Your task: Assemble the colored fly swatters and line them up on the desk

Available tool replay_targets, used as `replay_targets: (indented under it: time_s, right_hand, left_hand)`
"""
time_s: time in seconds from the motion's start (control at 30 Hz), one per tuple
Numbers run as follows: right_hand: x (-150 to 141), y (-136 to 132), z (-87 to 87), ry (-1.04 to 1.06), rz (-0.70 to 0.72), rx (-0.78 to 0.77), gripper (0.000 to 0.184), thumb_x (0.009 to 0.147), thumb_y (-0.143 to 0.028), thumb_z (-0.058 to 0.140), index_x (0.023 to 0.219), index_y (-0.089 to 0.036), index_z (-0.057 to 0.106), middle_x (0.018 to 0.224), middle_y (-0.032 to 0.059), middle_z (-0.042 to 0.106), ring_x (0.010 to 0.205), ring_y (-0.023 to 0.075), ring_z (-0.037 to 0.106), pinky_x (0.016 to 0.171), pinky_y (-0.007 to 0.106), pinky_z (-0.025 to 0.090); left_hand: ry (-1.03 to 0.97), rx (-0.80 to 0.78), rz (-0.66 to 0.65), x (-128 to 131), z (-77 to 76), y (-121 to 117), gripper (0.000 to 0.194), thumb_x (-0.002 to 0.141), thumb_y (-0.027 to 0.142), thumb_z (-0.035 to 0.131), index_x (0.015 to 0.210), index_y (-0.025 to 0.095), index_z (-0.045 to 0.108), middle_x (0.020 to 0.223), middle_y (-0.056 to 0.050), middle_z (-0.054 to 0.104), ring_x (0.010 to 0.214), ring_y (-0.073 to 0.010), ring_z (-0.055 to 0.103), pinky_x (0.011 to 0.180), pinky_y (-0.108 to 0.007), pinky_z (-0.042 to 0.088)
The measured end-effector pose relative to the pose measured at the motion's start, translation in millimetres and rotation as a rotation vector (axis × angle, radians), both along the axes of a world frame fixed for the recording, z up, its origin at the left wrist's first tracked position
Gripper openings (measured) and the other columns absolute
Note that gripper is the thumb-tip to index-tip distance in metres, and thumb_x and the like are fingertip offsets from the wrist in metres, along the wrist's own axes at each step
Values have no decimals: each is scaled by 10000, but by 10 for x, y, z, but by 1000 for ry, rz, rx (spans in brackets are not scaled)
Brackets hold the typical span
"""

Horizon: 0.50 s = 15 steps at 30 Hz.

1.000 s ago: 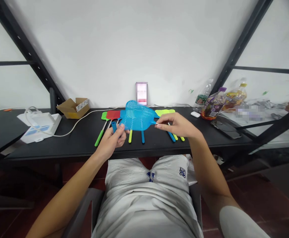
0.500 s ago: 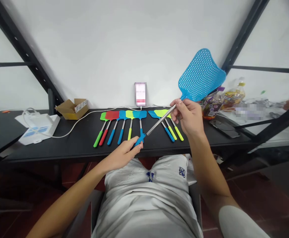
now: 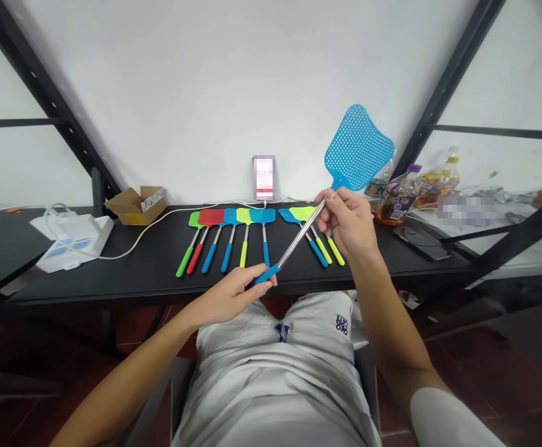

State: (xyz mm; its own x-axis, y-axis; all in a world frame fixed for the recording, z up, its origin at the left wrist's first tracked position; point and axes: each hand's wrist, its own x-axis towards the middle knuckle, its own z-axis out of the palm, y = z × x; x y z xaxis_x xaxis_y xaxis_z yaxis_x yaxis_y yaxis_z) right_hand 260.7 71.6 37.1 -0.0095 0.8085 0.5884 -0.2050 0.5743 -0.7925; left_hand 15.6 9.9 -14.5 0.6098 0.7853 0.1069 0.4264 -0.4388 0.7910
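Note:
A blue fly swatter (image 3: 360, 149) with a perforated head and a metal rod is held slantwise above the table, head up to the right. My right hand (image 3: 347, 223) is closed round the rod just below the head. Lower down, my left hand (image 3: 238, 288) grips the blue handle (image 3: 267, 274), whose front end meets the bottom of the rod. Beyond the hands lies a row of several swatters, among them a green one (image 3: 184, 262), a red one (image 3: 212, 217) and a yellow one (image 3: 243, 253). To the right are a blue swatter (image 3: 318, 253) and yellow ones (image 3: 336, 251).
A phone (image 3: 264, 178) leans on the wall behind the row. On the left are an open cardboard box (image 3: 135, 208) and a white box (image 3: 77, 242) with a cable. Bottles (image 3: 398, 192) and a dark phone (image 3: 420, 242) occupy the right side of the black table (image 3: 126, 279).
The swatter head swung up to the right, baring the rod. The handle, apart from the rod half a second ago, now sits on its end. The head has since shifted slightly left.

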Motion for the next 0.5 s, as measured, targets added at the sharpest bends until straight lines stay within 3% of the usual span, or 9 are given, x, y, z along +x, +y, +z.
replay_targets:
  time_s: [0.33,0.5]
  right_hand:
    - [-1,-42,7,9,-8,52,360,809,-530,737,812,-174,689,499,-37,551,393,92,532,334,201,333]
    - [-115,-65,-86,-107,131,19,336,824,-488,733,860,-154,729,583,2,652,446,111,599,370,211,385]
  left_hand:
    - [-97,-123,-20,22,-44,-30,310,1024,434,411,1150,196,563,702,40,486,624,-105,423,599,-227,365]
    - [-191,-129,-2,17,-30,-34,300,1027,436,410,1107,186,554,686,48,458,592,-92,381,555,-214,338]
